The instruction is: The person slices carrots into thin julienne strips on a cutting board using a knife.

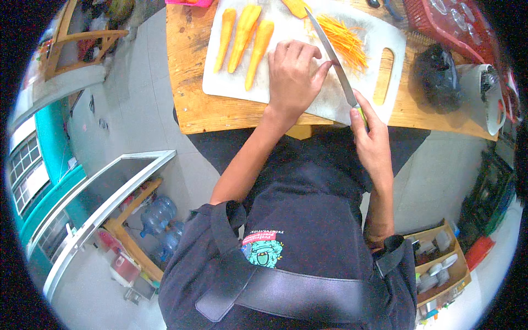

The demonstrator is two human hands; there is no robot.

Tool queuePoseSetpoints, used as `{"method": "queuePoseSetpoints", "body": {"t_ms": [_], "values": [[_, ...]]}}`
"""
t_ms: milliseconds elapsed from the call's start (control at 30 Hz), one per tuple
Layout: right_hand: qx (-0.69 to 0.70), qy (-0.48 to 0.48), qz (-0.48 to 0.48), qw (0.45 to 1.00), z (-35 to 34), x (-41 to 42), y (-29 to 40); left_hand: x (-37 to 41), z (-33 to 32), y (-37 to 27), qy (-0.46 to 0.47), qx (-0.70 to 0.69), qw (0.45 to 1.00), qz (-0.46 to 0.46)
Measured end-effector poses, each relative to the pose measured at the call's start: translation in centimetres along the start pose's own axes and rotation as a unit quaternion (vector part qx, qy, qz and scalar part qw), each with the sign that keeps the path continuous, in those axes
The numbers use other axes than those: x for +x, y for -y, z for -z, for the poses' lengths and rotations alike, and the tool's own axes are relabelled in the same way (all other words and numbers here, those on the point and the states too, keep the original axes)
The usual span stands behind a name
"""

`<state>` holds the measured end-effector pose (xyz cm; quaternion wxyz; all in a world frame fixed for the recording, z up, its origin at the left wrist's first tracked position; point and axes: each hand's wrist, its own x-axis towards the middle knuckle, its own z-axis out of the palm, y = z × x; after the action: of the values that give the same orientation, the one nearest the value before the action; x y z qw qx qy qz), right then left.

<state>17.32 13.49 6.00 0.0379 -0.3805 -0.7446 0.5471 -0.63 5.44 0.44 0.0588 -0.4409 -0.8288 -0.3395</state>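
My right hand point(370, 126) grips a kitchen knife point(336, 66) by its green handle, its long blade slanting up and left over a white plastic cutting board point(239, 88). Beside the blade, my left hand point(295, 72) is palm down over the board with fingers bent. Its thumb tip comes close to the blade; whether they touch is unclear. Nothing shows between thumb and forefinger. A heap of shredded carrot point(342, 41) lies right of the knife. Several peeled carrots point(259, 53) lie left of my left hand. Another carrot piece point(296, 7) sits by the knife tip.
The board rests on a wooden table point(187, 74). A black plastic bag point(437, 78), a white container point(480, 97) and a red plastic basket point(449, 24) stand right. A pink container point(189, 2) shows at the top edge. Water jugs point(159, 214) stand lower left.
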Motion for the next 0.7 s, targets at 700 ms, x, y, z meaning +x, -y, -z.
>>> {"method": "queuePoseSetpoints", "body": {"t_ms": [700], "values": [[-0.127, 0.075, -0.051, 0.988, 4.7, -3.3, -0.9, -1.8, 2.6, 2.2, 0.019, 0.007, 0.999, 0.038]]}}
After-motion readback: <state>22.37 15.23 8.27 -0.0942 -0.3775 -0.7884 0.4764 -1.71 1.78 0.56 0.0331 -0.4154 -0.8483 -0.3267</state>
